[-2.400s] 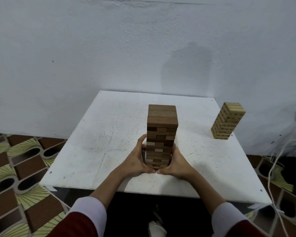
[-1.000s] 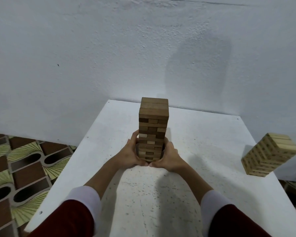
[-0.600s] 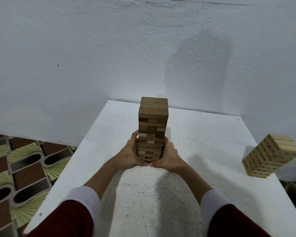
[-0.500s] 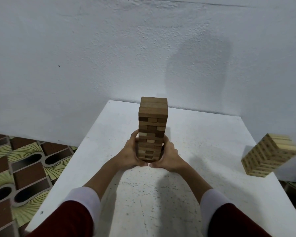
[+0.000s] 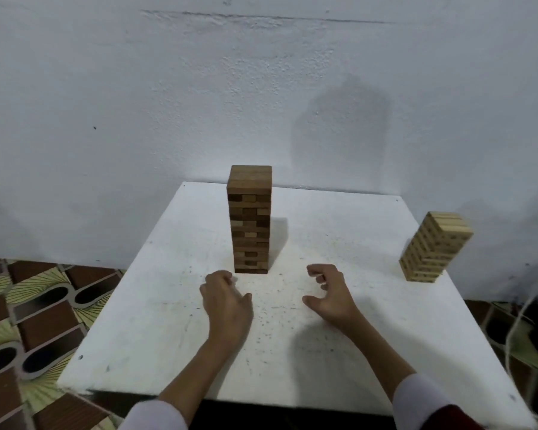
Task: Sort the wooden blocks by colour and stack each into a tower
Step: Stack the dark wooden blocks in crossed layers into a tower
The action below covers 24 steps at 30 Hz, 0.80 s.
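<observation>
- We find the dark-brown block tower (image 5: 251, 220) standing upright on the white bench (image 5: 339, 352), left of the bench's centre line and toward its far half; nothing touches it.
- We find the light-wood block tower (image 5: 434, 251) standing at the bench's right edge, well apart from the dark one.
- Our left hand (image 5: 227, 301) hovers just in front of the dark tower's base, slightly to its left, its fingers (image 5: 219, 279) curled loosely inward and holding nothing.
- Our right hand (image 5: 331, 294) sits to the near right of the dark tower, clear of it, its fingers (image 5: 319, 273) curled and apart from the thumb, holding nothing.
- A white wall (image 5: 168, 103) stands behind the bench; patterned floor tiles (image 5: 28, 321) lie to its left.
</observation>
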Tool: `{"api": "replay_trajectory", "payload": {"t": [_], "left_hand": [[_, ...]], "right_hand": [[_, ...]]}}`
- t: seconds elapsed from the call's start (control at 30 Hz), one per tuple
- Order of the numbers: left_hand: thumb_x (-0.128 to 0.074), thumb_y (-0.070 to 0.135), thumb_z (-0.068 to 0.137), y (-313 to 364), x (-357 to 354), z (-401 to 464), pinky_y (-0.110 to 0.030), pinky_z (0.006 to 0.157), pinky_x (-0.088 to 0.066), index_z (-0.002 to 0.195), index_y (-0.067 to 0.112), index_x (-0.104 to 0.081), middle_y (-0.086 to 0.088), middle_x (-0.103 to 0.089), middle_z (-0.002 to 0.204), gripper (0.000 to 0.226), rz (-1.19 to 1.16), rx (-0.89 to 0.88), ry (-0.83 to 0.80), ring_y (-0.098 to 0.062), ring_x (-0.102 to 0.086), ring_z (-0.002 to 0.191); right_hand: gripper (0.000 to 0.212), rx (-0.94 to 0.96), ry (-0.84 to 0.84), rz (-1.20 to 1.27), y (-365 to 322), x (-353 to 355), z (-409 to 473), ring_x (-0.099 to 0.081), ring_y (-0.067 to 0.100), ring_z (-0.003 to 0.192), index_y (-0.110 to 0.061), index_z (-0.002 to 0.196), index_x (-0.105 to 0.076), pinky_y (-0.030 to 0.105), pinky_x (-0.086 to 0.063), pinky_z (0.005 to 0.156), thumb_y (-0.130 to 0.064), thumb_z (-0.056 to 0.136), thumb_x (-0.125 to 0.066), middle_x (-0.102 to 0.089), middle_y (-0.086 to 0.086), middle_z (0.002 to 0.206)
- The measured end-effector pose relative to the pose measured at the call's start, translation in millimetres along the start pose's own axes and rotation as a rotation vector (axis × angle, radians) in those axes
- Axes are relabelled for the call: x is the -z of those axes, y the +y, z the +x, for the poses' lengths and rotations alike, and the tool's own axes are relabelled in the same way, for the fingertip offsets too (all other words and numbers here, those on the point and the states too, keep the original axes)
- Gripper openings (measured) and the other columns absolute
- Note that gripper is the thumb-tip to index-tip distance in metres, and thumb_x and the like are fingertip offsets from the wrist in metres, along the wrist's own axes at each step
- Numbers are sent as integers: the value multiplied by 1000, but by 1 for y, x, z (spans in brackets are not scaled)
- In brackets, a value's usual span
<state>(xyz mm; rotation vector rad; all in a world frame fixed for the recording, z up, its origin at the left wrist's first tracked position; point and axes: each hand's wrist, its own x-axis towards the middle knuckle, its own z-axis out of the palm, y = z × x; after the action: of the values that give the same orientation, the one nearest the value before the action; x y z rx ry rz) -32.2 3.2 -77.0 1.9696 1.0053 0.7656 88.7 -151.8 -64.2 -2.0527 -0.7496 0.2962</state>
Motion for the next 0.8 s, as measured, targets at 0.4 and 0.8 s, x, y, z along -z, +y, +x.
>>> {"api": "replay_trajectory", "payload": {"t": [0.4, 0.8], "left_hand": [[-67, 11, 82, 85, -108, -70, -25, 98, -36, 124, 10, -42, -2, -39, 117, 48, -52, -304, -618, -16, -37, 113], [-80, 15, 71, 151, -203, -39, -22, 88, -42, 141, 13, -29, -5, -41, 130, 87, -21, -286, -818, -13, -45, 100]], "right_hand": [[23, -262, 418, -38, 74, 134, -55, -57, 12, 75, -14, 71, -63, 12, -39, 64, 8, 77, -60, -63, -5, 77], [91, -334, 129, -20, 113, 196, 8, -54, 18, 94, -12, 142, -23, 31, -51, 78, 3, 70, -77, -49, -1, 118]]}}
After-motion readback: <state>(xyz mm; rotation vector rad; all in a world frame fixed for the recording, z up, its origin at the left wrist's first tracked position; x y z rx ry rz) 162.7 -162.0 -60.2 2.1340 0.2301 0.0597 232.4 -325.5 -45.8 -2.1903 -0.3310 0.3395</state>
